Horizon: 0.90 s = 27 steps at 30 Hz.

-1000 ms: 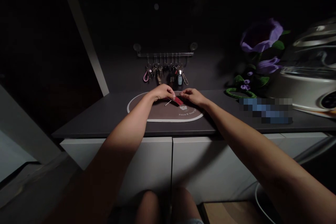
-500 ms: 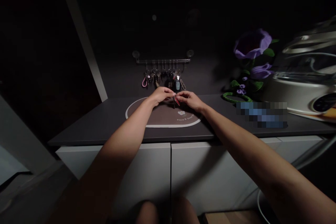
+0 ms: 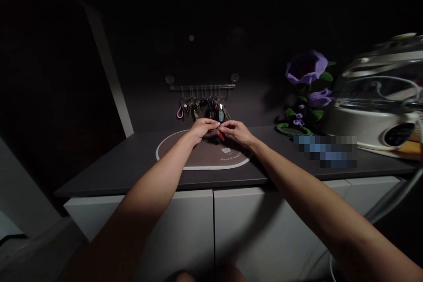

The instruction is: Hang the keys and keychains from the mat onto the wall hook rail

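The scene was dimly lit, with the upper wall sunk in near-black. A soft shadow was cast across the white cabinet doors; edges were stretched.

Keys hang from the rack — behind the mat.

2 hands, 1 red tag — 1 mat, 2 lg flwrs.
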Each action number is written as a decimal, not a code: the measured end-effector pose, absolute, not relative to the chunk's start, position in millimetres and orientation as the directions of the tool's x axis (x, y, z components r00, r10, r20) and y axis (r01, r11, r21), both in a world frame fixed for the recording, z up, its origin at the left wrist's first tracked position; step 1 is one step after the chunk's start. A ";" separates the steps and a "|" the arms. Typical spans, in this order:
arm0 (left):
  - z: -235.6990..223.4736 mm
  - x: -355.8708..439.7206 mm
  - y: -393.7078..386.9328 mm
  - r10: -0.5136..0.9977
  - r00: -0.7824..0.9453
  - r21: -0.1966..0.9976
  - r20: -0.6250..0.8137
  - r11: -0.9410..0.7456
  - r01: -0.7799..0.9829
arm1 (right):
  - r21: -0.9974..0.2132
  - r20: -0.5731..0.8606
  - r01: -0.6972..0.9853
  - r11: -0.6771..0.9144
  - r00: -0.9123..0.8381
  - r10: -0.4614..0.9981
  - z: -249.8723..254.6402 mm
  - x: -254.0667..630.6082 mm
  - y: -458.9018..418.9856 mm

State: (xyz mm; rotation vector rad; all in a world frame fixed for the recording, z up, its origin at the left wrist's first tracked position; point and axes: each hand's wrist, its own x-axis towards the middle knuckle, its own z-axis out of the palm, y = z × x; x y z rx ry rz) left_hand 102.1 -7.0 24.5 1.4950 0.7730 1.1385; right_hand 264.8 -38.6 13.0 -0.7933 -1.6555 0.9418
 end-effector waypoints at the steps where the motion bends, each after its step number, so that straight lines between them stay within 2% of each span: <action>1: 24.3 103.0 -7.7 0.909 0.339 0.970 0.243 -0.216 -0.116 | -0.879 0.451 0.043 0.475 -0.251 0.857 12.6 264.7 -38.4; 7: 25.0 108.4 -10.6 0.934 0.319 0.964 0.161 -0.081 -0.252 | -0.861 0.489 0.087 0.500 -0.126 0.863 13.6 265.0 -37.0; 14: 26.2 110.6 -13.4 0.944 0.295 0.965 0.149 -0.073 -0.253 | -0.846 0.518 0.118 0.520 -0.051 0.854 15.2 267.0 -36.2; 21: 27.6 107.7 -14.4 0.964 0.234 0.969 0.128 -0.072 -0.235 | -0.870 0.493 -0.041 0.491 -0.043 0.869 13.3 270.6 -31.5; 27: 26.5 106.9 -13.2 0.980 0.142 0.983 0.142 -0.123 -0.139 | -0.868 0.476 -0.109 0.485 0.099 0.874 21.1 274.6 -27.3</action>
